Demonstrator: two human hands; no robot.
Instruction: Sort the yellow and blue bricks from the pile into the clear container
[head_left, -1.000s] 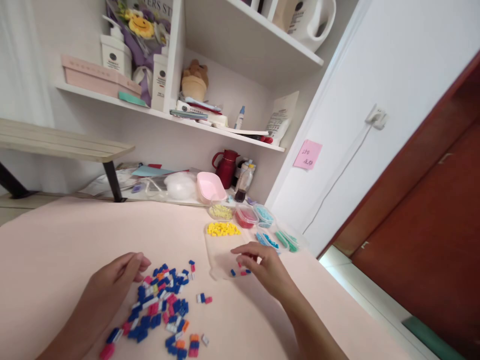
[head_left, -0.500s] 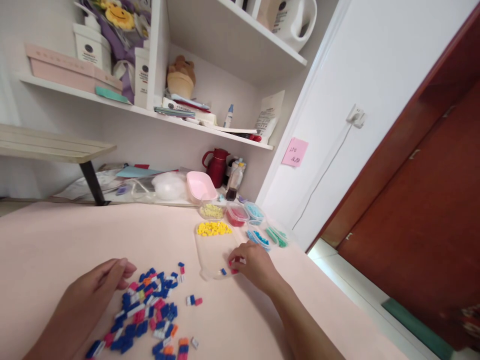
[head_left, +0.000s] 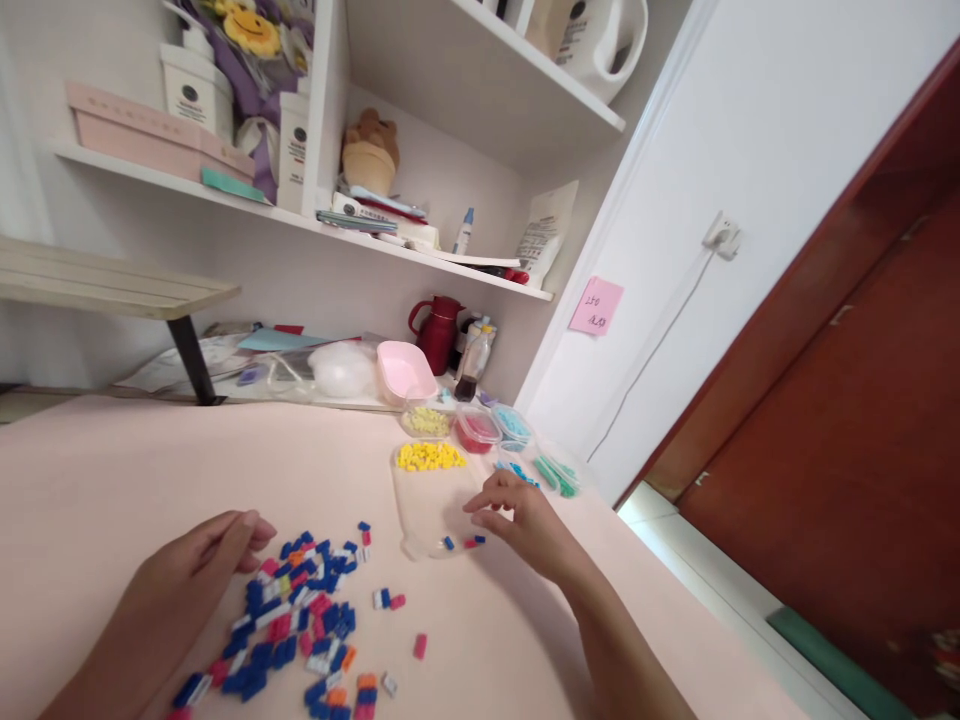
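My right hand [head_left: 517, 520] hovers over the right side of a clear shallow tray [head_left: 420, 515], fingers apart and holding nothing. Below its fingertips lie a pink brick [head_left: 469, 544] and a blue brick [head_left: 480, 539], with another blue brick [head_left: 448, 543] to their left. Small yellow bricks [head_left: 431, 457] fill the tray's far end. My left hand [head_left: 214, 560] is curled closed beside a pile of blue, pink, white and orange bricks [head_left: 322, 570]; whether anything is inside its fingers is hidden. A single pink brick [head_left: 421, 646] lies on the table right of the pile.
Beyond the tray stand small tubs of yellow [head_left: 426, 420], red [head_left: 478, 430], light blue [head_left: 513, 425] and green pieces [head_left: 557, 475]. A pink bowl [head_left: 406, 372], a red jug [head_left: 438, 335] and a bottle [head_left: 474, 365] are at the back, under shelves [head_left: 420, 255].
My right hand has risen from the tray and its fingers have spread, uncovering the pink and blue bricks there. A pink brick now lies on the table right of the pile. My left hand barely moved.
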